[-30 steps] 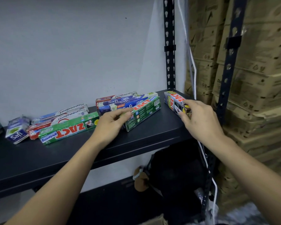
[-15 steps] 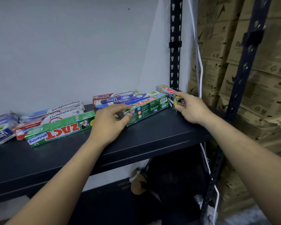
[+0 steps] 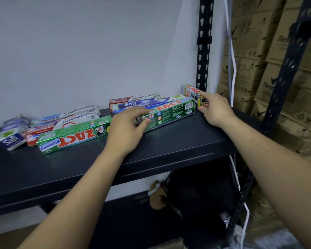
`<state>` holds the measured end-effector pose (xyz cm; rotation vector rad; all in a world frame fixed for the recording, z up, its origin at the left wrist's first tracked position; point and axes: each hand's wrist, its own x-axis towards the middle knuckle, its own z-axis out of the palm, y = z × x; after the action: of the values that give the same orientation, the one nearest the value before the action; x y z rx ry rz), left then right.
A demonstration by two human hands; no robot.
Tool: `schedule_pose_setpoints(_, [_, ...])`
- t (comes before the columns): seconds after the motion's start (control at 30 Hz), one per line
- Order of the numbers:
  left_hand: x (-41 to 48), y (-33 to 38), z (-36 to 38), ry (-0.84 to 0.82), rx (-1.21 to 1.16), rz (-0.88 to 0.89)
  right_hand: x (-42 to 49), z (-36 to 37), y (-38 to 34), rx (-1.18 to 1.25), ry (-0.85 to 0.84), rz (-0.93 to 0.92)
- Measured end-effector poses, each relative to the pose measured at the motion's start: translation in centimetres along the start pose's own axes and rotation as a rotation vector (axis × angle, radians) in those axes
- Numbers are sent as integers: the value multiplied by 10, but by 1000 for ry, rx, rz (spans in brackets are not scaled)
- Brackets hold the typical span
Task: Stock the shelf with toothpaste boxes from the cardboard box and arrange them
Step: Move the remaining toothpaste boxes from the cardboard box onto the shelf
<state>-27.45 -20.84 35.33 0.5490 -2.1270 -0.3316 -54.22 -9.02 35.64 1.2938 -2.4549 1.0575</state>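
Toothpaste boxes lie in rows along the back of a black shelf. My left hand grips the near end of a green Zact box between thumb and fingers. My right hand holds the front end of a black-and-red Zact box in the shelf's far right corner, index finger along its top. Behind the green box lie Safi boxes and a Pepsodent box. To the left sit another green Zact box, Pepsodent boxes and a small Safi box.
A black slotted upright stands at the shelf's back right corner, another at the front right. Stacked cardboard cartons fill the space to the right. A white cable hangs beside the upright. A lower shelf holds dark items.
My right hand has pushed the black-and-red Zact box back into the far right corner. The green Zact box under my left hand has swung closer to the row behind it.
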Motion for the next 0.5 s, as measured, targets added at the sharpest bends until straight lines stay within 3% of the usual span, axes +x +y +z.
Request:
schedule_pose_setpoints(0.27, [-16,24,-14,21,297,21,-33,-13,-9,63,32,109])
schedule_pose_setpoints(0.5, [-59,51,-36,-5,517,111,-110,-28,-31,-213,82,-140])
